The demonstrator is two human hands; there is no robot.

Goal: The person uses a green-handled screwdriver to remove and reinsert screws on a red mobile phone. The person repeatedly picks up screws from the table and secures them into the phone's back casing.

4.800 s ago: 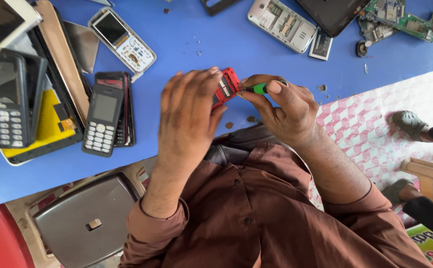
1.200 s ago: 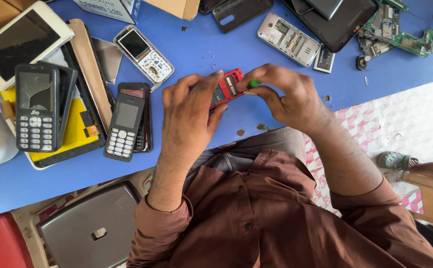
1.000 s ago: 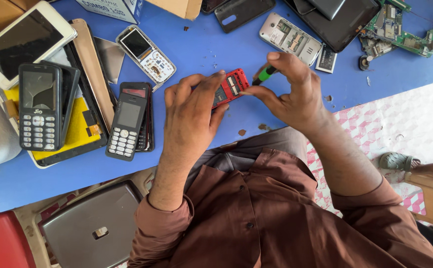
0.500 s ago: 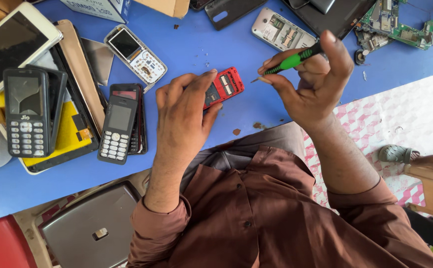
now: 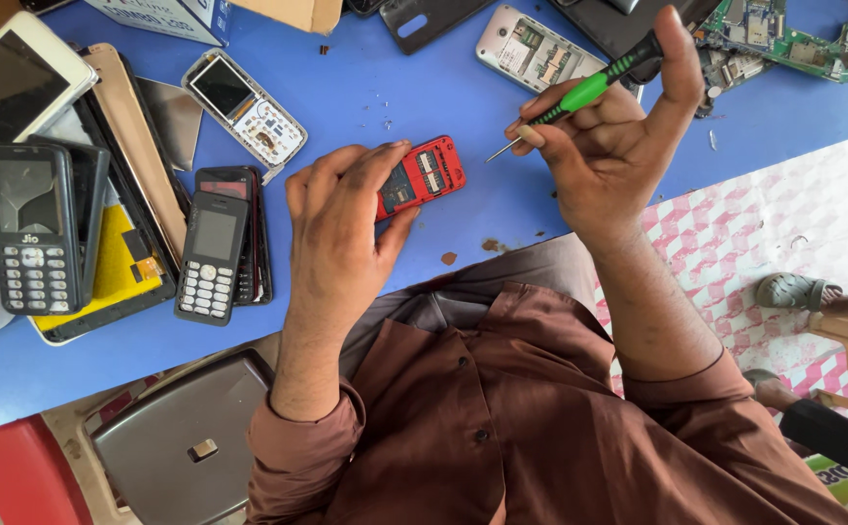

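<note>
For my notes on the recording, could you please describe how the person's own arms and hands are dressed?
Both the left hand and the right hand are bare, with no gloves, rings or watch in view. The forearms are bare too. The brown shirt has buttons down the front, and its long sleeves are pushed up and bunched near the elbows.

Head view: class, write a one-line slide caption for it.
Left hand holds an opened red phone on a blue table; right hand lifts a green-handled screwdriver.
</note>
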